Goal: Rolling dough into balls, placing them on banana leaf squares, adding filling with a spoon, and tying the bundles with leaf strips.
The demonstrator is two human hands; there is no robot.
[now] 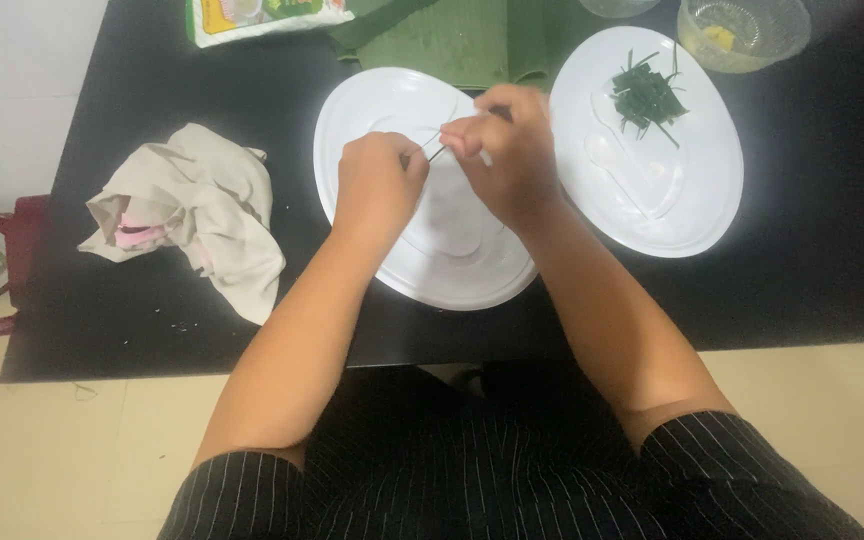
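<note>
Head view: left hand (380, 180) and right hand (508, 145) both pinching closed on thin green strip (435, 150), holding it taut just above white plate (352, 120) on black table (152, 320).

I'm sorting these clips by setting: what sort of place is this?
Probably a home kitchen or food-prep table: white plates on a black table, cut green strips, folded leaves and a glass bowl. Both hands work a thin strip.
</note>
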